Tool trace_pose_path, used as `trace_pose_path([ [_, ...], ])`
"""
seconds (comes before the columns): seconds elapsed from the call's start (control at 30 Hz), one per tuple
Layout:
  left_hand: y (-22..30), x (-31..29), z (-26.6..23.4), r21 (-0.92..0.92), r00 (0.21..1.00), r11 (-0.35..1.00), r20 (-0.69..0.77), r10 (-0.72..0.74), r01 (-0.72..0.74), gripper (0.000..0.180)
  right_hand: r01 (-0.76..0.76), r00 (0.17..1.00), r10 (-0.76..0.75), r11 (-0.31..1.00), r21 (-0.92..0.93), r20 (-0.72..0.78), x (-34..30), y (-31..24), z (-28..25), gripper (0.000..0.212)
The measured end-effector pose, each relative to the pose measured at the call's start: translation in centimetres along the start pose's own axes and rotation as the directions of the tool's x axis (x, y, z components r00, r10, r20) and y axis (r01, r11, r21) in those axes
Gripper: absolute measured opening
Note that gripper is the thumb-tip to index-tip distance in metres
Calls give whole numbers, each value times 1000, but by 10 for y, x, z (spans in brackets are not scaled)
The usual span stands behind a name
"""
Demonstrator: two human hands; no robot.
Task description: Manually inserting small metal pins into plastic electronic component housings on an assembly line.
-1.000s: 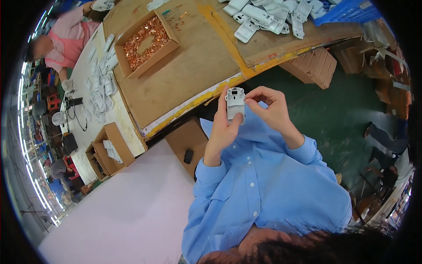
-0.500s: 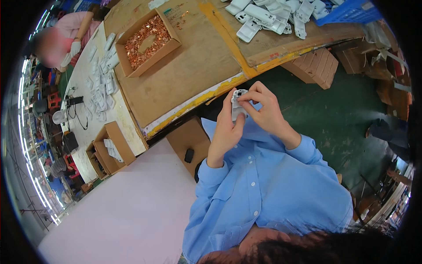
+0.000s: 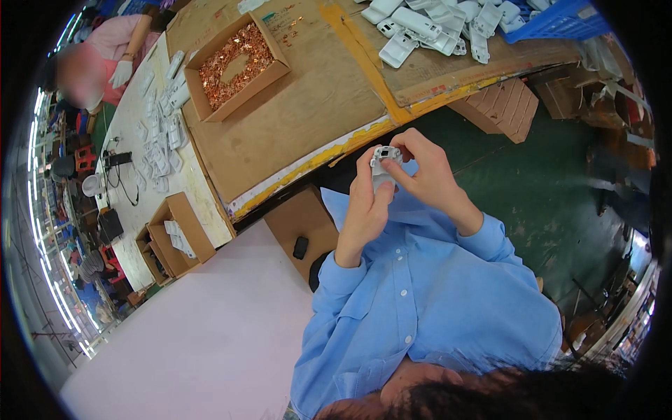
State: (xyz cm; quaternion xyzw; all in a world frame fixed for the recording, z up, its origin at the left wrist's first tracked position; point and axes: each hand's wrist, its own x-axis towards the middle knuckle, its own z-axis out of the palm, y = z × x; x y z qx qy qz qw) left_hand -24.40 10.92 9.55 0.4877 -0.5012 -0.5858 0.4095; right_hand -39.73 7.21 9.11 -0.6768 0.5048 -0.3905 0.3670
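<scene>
A white plastic housing (image 3: 384, 180), a hollow shell with cut-outs at its upper end, is held up between my two hands just off the table's front edge. My left hand (image 3: 362, 211) wraps its side and lower part, fingers closed. At the upper right end my right hand (image 3: 428, 173) grips the same shell, with the thumb pressed on its inner face and the index finger curled behind the top. Any small part under that thumb is hidden. Beyond my hands, a cardboard box (image 3: 274, 73) of small copper-coloured metal pieces (image 3: 217, 77) sits on the cardboard-covered table (image 3: 315, 91).
More white housings (image 3: 420, 24) are heaped at the far right beside a blue plastic basket (image 3: 553, 24). On the left bench lie other white parts (image 3: 162, 140) and a cardboard box (image 3: 192, 224). A person in pink (image 3: 119, 42) with white gloves is at the far left.
My right hand has shifted from a fingertip pinch over the shell's inside to gripping its upper end, thumb on it. The shell has tilted slightly. The other person's gloved hand has moved.
</scene>
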Motion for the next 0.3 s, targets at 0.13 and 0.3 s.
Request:
trace_pose_path([
  [0.13, -4, 0, -1, -78, 996, 993, -26, -88, 86, 46, 10, 999, -10, 1000, -2, 35, 1, 4, -1, 23],
  [0.3, -3, 5, -3, -9, 984, 985, -42, -173, 172, 38, -125, 982, 102, 983, 138, 162, 1, 5, -4, 25],
])
